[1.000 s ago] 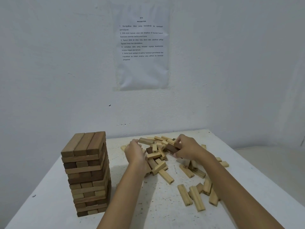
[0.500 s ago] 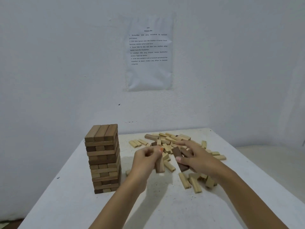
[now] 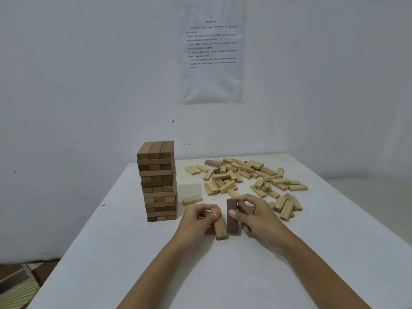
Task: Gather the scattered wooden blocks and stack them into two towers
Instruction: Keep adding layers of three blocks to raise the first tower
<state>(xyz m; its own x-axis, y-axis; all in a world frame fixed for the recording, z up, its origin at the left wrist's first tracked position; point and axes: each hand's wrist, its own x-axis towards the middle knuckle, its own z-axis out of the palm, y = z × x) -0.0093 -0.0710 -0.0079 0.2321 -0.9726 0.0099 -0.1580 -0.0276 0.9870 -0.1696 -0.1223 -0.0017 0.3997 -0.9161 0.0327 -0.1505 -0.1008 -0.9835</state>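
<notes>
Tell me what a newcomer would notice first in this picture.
First, the tower of wooden blocks standing at the left of the white table. Beside it, loose pale blocks lie scattered over the far right. In front, the left hand holds a tan block and the right hand a dark block, side by side.

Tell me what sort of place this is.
Likely a bare indoor room set up for task recordings: a plain white table against blank white walls, a printed sheet of numbered steps on the wall, and wooden blocks on it.
</notes>
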